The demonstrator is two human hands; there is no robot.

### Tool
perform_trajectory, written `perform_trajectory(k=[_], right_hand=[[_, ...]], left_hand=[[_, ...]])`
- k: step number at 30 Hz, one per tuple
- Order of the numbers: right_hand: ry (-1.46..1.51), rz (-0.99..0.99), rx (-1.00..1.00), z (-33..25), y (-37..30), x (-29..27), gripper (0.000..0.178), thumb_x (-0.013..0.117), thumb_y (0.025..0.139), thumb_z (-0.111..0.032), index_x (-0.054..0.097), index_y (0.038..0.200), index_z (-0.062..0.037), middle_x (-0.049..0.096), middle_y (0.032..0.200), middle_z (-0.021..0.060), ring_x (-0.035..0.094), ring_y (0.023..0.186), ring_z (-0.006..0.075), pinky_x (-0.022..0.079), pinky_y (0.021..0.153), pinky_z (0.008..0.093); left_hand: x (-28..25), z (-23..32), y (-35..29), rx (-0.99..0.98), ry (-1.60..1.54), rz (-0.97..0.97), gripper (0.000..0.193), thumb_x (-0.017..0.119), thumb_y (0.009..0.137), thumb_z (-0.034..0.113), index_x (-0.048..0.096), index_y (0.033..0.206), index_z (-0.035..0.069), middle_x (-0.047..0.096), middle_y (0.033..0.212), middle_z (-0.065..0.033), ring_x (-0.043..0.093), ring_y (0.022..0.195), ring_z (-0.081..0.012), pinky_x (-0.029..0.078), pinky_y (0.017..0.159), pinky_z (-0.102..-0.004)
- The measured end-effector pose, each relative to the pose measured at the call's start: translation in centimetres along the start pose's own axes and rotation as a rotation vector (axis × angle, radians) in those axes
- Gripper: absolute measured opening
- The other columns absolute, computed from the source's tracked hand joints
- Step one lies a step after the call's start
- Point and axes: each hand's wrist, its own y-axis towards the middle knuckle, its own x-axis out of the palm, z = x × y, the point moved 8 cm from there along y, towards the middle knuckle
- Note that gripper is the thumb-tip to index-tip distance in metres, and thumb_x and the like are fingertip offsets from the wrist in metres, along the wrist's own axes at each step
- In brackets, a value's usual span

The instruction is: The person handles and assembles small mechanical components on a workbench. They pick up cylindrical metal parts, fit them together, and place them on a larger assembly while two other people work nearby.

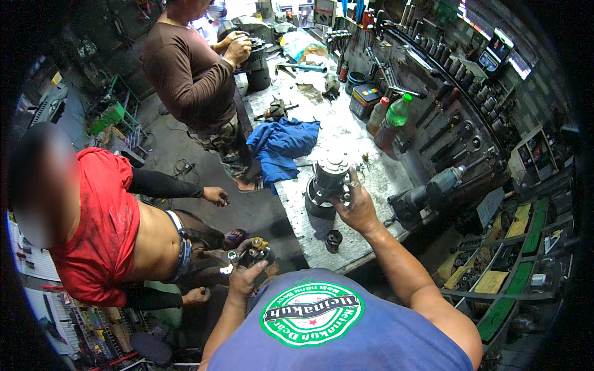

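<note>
My right hand point(359, 210) is closed around the side of a silver and black cylindrical motor-like unit point(333, 170), which stands upright near the bench's front. A dark ring-shaped housing point(318, 204) sits at its base; whether they are joined I cannot tell. Off the bench's left edge, my left hand point(247, 279) grips a small metal part with brass-coloured and black pieces point(257, 252). Its lower portion is hidden by my fingers. A short dark cylindrical piece point(333, 240) stands on the bench just in front of the unit.
On the worn bench point(297, 235) lie a blue cloth point(281, 145), bottles point(399, 114) and a power tool point(439, 188). Sockets and wrenches line the rack point(458, 99). One co-worker point(185, 74) handles a dark motor; another in red point(105, 222) is close on my left. Parts trays point(526, 235) stand right.
</note>
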Motion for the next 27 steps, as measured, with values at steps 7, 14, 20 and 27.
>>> perform_trajectory(k=[7,14,20,27], right_hand=[[-0.111,0.095,-0.048,-1.5,-1.1,0.8,0.108,0.089,0.086,-0.009,0.019,0.166,0.0087,0.069,0.131,0.0331,0.072,0.117,0.0491,0.059,0.101,0.0494],[-0.096,0.058,0.114,-2.5,-0.2,-0.5,0.092,0.092,0.083,-0.012,0.042,0.158,0.0077,0.067,0.133,0.0333,0.069,0.123,0.0480,0.057,0.106,0.0491],[-0.190,0.054,0.113,-2.9,0.3,0.6,0.073,0.085,0.092,-0.016,0.051,0.151,0.0105,0.065,0.124,0.0280,0.068,0.110,0.0441,0.056,0.098,0.0493],[-0.132,0.188,0.058,-1.7,-2.1,1.1,0.063,0.082,0.091,-0.007,0.056,0.147,0.0091,0.065,0.118,0.0256,0.064,0.109,0.0435,0.053,0.096,0.0500]], left_hand=[[0.2,-0.6,-2.3,-0.098,-0.068,0.031,0.063,0.074,0.089,-0.001,0.055,0.148,0.003,0.069,0.137,-0.0113,0.067,0.128,-0.0238,0.052,0.116,-0.0406],[1.3,0.1,-1.7,-0.028,-0.006,-0.026,0.064,0.078,0.091,0.000,0.055,0.150,0.003,0.069,0.136,-0.0105,0.068,0.128,-0.0226,0.052,0.114,-0.0394],[2.5,1.2,-0.9,0.073,0.066,-0.110,0.064,0.082,0.089,0.002,0.056,0.148,0.001,0.070,0.135,-0.0108,0.068,0.126,-0.0218,0.053,0.113,-0.0388],[2.2,0.3,-1.2,0.054,0.005,-0.095,0.067,0.083,0.087,0.003,0.056,0.148,0.000,0.070,0.135,-0.0106,0.067,0.127,-0.0205,0.053,0.113,-0.0380]])
